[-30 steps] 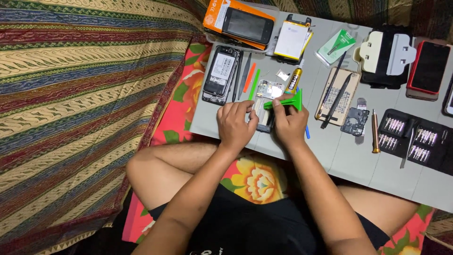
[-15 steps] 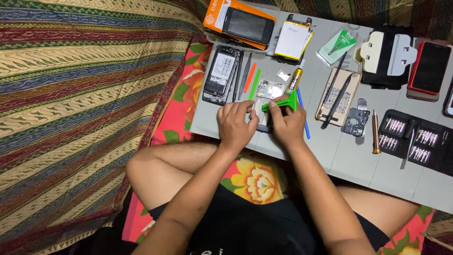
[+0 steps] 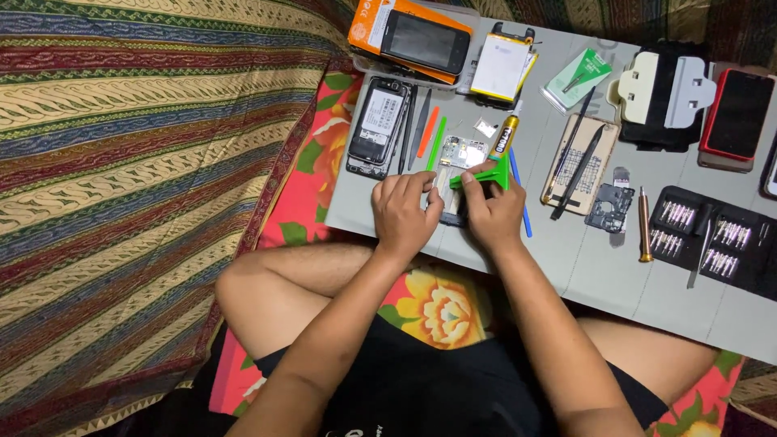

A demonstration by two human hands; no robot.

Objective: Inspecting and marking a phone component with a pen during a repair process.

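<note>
Green pry tool [image 3: 486, 175]: flat triangular pick, near edge of the grey worktop [image 3: 583, 267], pinched over a small dark phone body [image 3: 457, 212]; long axis runs left to right, broad end toward the glue tube [image 3: 503, 137].
Right hand [image 3: 495, 214]: knuckles up, thumb and forefinger clamped on the pry tool, palm over the phone body.
Left hand [image 3: 407, 212]: curled, fingertips pressing the phone body's left side, wrist off the worktop edge.
Change: half a second back the pick's broad end tilted nearer the right hand; hands otherwise stayed put.
Circuit board [image 3: 461, 151]: just beyond the hands.
Opened phone [image 3: 377, 125]: back-left, lengthwise away from the person.
Screwdriver bit case [image 3: 712, 240]: well to the right.
</note>
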